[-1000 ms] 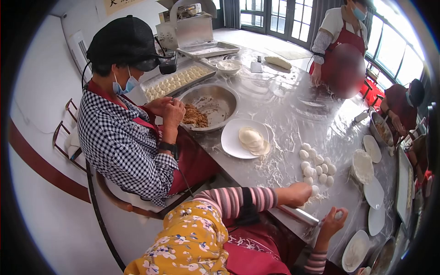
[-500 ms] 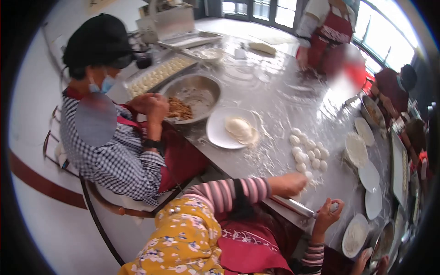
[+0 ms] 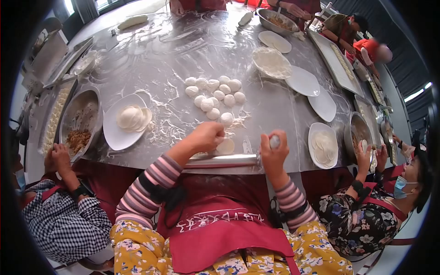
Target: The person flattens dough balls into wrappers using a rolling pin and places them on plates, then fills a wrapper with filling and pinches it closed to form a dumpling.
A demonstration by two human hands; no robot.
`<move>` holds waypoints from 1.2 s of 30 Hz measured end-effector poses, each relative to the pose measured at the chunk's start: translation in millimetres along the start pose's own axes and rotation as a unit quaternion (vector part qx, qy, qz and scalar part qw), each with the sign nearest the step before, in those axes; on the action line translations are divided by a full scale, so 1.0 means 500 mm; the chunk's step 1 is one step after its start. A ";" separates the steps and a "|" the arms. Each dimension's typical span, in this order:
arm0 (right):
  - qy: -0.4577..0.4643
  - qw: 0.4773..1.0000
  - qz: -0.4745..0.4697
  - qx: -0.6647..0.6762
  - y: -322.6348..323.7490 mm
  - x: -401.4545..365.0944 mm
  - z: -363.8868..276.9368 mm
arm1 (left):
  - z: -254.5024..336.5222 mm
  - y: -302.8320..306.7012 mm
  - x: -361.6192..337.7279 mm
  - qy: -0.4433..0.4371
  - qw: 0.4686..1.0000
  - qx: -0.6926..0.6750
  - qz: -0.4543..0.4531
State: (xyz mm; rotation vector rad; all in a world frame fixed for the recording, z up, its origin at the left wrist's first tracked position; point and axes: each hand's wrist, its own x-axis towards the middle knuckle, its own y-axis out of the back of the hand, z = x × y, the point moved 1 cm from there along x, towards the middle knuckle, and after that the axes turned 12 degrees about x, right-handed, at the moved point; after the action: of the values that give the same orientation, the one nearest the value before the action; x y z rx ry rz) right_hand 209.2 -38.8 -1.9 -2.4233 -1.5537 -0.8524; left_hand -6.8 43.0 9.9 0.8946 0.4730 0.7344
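Note:
My left hand (image 3: 210,137) is closed, fingertips at the edge of a small flat dough wrapper (image 3: 226,146) lying on the metal table. It seems to pinch that edge, though the fingers partly hide the contact. With my right hand (image 3: 274,153) I grip the right handle of a metal rolling pin (image 3: 222,161), whose end shows between my fingers. The pin lies along the table's near edge, just on my side of the wrapper; my left forearm hides its left end. Beyond my left hand sit several floured dough balls (image 3: 207,104).
A plate of stacked wrappers (image 3: 114,137) and a bowl of filling (image 3: 94,107) stand at left. Plates, including one with wrappers (image 3: 311,142), line the right. Co-workers sit close on both sides (image 3: 64,220) (image 3: 366,220). Loose flour covers parts of the table (image 3: 165,123).
My view has turned right and levelled, so the left co-worker slid to the edge and the right one came into view. A wrapper now shows by my left hand. My right hand still grips the pin.

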 end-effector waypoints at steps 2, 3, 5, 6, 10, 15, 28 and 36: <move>0.000 1.000 0.012 0.027 0.016 -0.026 -0.016 | 0.002 0.008 -0.011 0.054 0.994 -0.092 -0.009; -0.006 1.000 0.015 0.026 0.013 -0.024 -0.016 | 0.006 0.006 -0.012 0.054 0.994 -0.092 -0.016; -0.004 1.000 0.022 0.004 -0.014 0.013 -0.008 | 0.016 0.009 -0.009 0.011 0.998 -0.063 -0.027; 0.044 0.999 0.019 -0.016 -0.035 0.047 -0.001 | 0.021 0.012 -0.005 0.009 0.998 -0.055 -0.031; 0.073 0.997 0.004 -0.015 -0.091 0.117 0.007 | 0.026 0.006 0.017 0.020 1.000 0.004 0.014; 0.082 0.995 0.023 -0.042 -0.021 0.029 -0.022 | 0.018 0.008 0.001 -0.005 1.000 0.002 0.007; 0.099 0.995 0.013 -0.032 -0.063 0.093 -0.007 | 0.019 0.007 0.014 -0.009 1.000 0.012 -0.014; 0.087 0.994 0.028 -0.055 -0.033 0.057 -0.028 | 0.017 0.003 -0.012 0.006 0.999 -0.051 -0.002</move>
State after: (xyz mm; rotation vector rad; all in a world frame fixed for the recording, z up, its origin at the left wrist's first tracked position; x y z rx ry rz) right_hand 198.2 -14.4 21.6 -2.3780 -1.4036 -1.1323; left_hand -6.0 34.9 16.3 0.7931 0.4433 0.7533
